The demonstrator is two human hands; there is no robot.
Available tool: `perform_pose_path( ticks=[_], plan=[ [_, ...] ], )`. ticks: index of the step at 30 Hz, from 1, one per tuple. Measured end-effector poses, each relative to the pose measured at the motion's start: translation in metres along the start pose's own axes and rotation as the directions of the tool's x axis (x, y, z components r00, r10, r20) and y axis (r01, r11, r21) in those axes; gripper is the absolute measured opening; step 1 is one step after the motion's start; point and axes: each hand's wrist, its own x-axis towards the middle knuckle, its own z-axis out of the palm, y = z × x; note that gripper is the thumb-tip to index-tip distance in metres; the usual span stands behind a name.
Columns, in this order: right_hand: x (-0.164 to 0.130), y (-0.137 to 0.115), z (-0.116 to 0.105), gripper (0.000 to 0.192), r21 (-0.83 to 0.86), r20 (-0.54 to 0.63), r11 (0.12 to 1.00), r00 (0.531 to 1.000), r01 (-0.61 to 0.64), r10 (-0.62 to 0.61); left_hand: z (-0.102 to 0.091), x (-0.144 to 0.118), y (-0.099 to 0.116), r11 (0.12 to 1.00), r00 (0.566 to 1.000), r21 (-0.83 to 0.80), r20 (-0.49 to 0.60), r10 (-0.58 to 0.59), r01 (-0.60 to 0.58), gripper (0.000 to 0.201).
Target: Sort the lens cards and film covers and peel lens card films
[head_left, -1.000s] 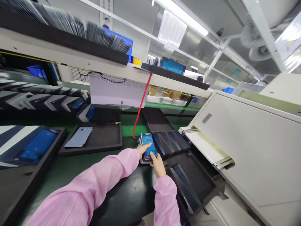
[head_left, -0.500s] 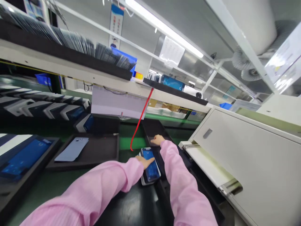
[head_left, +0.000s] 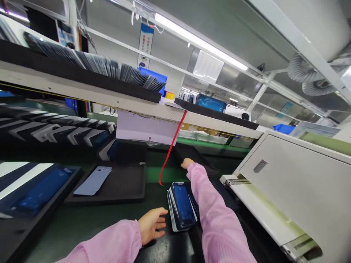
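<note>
My left hand (head_left: 153, 225) is open over the dark work surface, its fingers apart and nothing in it. Just right of its fingertips lies a stack of phone-shaped panels (head_left: 184, 206), the top one dark blue and glossy. Farther forward, my right hand (head_left: 187, 163) has its fingers curled at the near edge of a black tray (head_left: 196, 155); the fingertips are partly hidden. To the left, a pale blue-grey phone back panel (head_left: 93, 180) rests in another black tray (head_left: 127, 182).
A rack of panels (head_left: 71, 135) and a tray of blue and white panels (head_left: 45, 188) stand at left. Above runs a shelf (head_left: 93, 95) with upright panels. A red strip (head_left: 172, 146) hangs from it. A white machine cabinet (head_left: 296, 182) occupies the right side.
My left hand has lifted off the panel stack, moved left and opened. My right hand has shifted slightly left at the black tray. The view has turned a little left.
</note>
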Motion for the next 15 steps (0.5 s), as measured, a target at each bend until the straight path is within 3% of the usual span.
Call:
perform_pose_path(
  ticks=[4, 7, 12, 15],
  plan=[
    [-0.011, 0.012, -0.032, 0.034, -0.071, -0.208, 0.996, 0.978, -0.047, 0.032, -0.009, -0.029, -0.004, 0.994, 0.999, -0.105, 0.027, 0.016, -0.013, 0.018],
    [-0.035, 0.023, -0.056, 0.032, -0.120, -0.285, 0.992, 0.959, -0.044, 0.008, -0.013, -0.052, -0.012, 0.980, 0.995, -0.196, 0.092, 0.049, -0.030, 0.018],
    [-0.104, 0.056, -0.094, 0.026, -0.204, -0.388, 0.979, 0.919, -0.004, -0.077, -0.024, -0.088, -0.026, 0.934, 0.971, -0.353, 0.200, 0.131, -0.054, 0.020],
    [-0.142, 0.063, -0.109, 0.028, -0.245, -0.483, 0.968, 0.859, 0.052, -0.168, -0.030, -0.106, -0.039, 0.888, 0.947, -0.453, 0.248, 0.205, -0.073, 0.018]
  ],
)
